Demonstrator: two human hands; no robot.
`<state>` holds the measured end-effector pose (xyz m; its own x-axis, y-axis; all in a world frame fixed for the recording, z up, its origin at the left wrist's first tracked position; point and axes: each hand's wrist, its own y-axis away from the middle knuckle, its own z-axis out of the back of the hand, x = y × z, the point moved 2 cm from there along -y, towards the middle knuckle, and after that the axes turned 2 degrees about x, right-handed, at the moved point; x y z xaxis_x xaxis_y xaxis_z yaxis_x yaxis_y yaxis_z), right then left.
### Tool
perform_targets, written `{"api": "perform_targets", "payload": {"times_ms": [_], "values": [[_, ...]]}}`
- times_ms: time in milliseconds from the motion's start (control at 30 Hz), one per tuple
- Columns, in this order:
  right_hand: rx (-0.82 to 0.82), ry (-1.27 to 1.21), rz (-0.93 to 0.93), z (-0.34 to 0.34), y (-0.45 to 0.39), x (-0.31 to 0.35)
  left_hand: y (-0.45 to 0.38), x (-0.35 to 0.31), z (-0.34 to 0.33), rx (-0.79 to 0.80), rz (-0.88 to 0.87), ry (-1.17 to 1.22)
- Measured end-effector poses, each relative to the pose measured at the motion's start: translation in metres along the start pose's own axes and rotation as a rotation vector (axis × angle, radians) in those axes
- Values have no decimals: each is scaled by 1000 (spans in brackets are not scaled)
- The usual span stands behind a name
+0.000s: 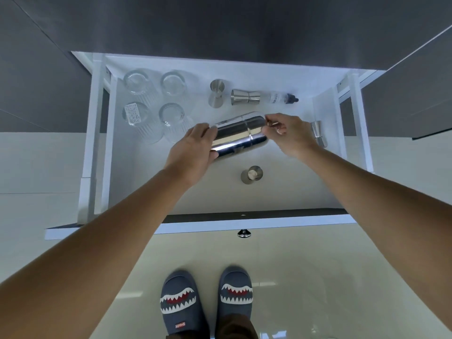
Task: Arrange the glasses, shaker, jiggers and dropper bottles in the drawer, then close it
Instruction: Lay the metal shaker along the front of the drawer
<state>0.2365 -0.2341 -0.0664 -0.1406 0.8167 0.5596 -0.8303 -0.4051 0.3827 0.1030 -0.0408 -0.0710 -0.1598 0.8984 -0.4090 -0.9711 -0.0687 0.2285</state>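
A steel shaker (241, 133) lies on its side over the middle of the open white drawer (288, 189). My left hand (193, 150) grips its base end and my right hand (288, 133) pinches its cap end. Several clear glasses (156, 104) stand at the drawer's back left. Two jiggers (216, 92) (245, 97) and a dropper bottle (283, 97) rest along the back. Another jigger (319, 133) stands by the right wall, partly hidden by my right wrist. A fourth jigger (252, 174) stands near the front middle.
The drawer front (269, 222) with its metal knob (244, 233) juts toward me over a glossy cream floor. Dark cabinet panels (220, 25) surround the drawer. My feet in shark slippers (205, 299) stand just below the front.
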Motion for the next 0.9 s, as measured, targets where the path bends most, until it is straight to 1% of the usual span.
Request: {"api": "perform_targets", "payload": {"times_ms": [167,267,367,467,567,633,767,900], "values": [[79,111,177,-26,14,26,39,28,5,8,22,2],[192,138,191,-42,22,45,61,41,12,48,38,22],[285,202,196,-54,33,63,75,54,25,109,101,62],[354,216,220,-69,43,74,82,70,34,211,161,147],[362,258,268,-85,53,81,85,82,40,303,212,209],[352,290,292,-90,59,85,85,86,42,361,219,190],[357,269,306,-90,66,88,90,90,43,377,211,162],[420,272,292,-87,71,93,93,90,41,409,241,163]]}}
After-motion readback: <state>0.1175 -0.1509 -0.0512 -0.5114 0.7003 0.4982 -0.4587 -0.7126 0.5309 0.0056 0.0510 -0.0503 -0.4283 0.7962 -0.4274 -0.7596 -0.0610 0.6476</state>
